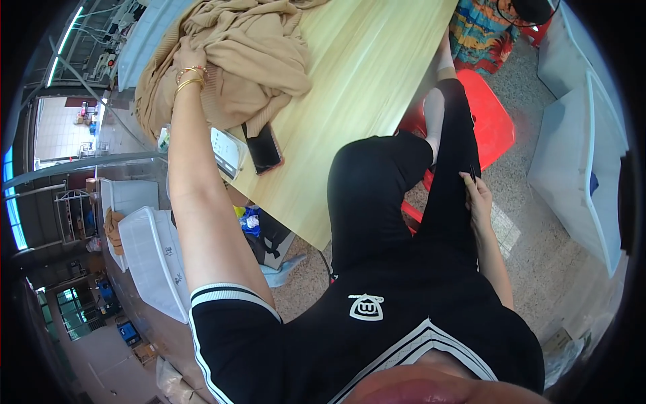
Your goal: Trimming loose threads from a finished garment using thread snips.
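Observation:
My left arm reaches across the table to a heaped tan knitted garment (249,57). My left hand (191,55), with bracelets at the wrist, has its fingers closed in the folds, partly hidden by them. By my right thigh, my right hand (478,196) is closed around a small, thin dark tool (473,174), whose kind I cannot make out against the black trousers. Below the garment lie a dark phone (264,152) and a white printed card or sheet (227,152); a ribbed end of the knit touches the phone's top.
The pale wooden table (350,67) ends just ahead of my knees. A red plastic stool (488,118) stands at the right. White plastic bins (572,148) line the right side, and another white bin (151,256) stands at the left. A person in patterned clothing (484,37) is at the far right.

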Motion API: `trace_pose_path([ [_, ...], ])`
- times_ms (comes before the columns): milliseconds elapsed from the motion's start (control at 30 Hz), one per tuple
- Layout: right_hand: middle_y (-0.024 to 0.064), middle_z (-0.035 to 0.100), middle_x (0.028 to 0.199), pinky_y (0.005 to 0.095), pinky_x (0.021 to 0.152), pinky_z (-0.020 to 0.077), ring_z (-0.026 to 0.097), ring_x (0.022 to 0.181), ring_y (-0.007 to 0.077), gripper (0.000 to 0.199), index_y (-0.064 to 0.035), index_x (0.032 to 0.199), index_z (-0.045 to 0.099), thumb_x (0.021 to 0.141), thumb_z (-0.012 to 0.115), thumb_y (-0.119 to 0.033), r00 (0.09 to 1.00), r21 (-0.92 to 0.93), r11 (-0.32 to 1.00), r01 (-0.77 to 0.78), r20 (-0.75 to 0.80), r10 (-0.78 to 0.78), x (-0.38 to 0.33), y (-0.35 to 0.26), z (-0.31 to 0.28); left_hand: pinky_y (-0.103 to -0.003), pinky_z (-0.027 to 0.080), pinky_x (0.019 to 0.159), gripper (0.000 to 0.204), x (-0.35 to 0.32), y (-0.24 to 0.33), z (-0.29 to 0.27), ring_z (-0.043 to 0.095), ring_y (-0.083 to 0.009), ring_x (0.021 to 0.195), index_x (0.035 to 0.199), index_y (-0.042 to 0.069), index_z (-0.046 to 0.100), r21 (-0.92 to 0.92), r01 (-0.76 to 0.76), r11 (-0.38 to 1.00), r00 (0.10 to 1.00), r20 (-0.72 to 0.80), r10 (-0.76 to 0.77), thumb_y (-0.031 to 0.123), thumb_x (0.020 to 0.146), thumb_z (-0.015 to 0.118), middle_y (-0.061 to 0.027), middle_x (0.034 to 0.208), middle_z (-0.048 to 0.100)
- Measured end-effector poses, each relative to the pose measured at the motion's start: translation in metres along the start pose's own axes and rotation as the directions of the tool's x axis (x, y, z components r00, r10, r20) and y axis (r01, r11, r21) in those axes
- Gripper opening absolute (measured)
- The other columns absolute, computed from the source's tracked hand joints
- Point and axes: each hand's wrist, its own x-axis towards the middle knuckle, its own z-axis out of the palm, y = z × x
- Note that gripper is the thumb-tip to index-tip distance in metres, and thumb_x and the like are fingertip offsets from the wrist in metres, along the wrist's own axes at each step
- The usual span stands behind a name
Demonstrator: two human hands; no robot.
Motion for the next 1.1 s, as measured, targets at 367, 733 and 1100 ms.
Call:
trace_pose_path([
  [367, -0.0134, 0.041, 0.063, 0.0196, 0.047, 0.0189, 0.03, 0.052, -0.0017, 0.019, -0.0058, 0.104, 0.07, 0.097, 0.059, -0.02, 0.991, -0.146, 0.98, 0.132, 0.013, -0.131, 0.007, 0.01, -0.004, -0.054, 0.036, 0.106, 0.048, 0.007, 0.024, 0.017, 0.045, -0.0281, 0.131, 0.131, 0.027, 0.057, 0.397, -0.055, 0.916, 0.982, 0.186, -0.022, 0.019, 0.085, 0.046, -0.007, 0.143, 0.046],
  [733, -0.0116, 0.05, 0.073, 0.018, 0.056, 0.0262, 0.037, 0.064, -0.0013, 0.017, -0.0031, 0.102, 0.071, 0.095, 0.061, -0.016, 0.992, -0.164, 0.98, 0.115, -0.027, -0.121, 0.011, 0.01, -0.009, -0.032, 0.046, 0.075, 0.018, -0.028, 0.207, -0.049, 0.058, -0.022, 0.082, 0.098, -0.002, 0.061, -0.99, -0.135, -0.031, 0.895, -0.135, 0.424, 0.003, 0.084, 0.05, -0.0114, 0.086, 0.061],
  [1100, -0.01, 0.055, 0.077, 0.0175, 0.061, 0.0326, 0.044, 0.069, 0.0001, 0.019, -0.0024, 0.102, 0.071, 0.096, 0.062, -0.018, 0.987, -0.24, 0.958, 0.159, 0.023, -0.158, 0.009, 0.018, -0.009, -0.041, 0.047, 0.091, 0.034, -0.13, 0.229, -0.008, 0.059, -0.0341, 0.103, 0.11, 0.005, 0.065, -0.398, -0.776, 0.488, 0.562, -0.086, 0.823, 0.02, 0.079, 0.067, -0.0134, 0.11, 0.064],
])
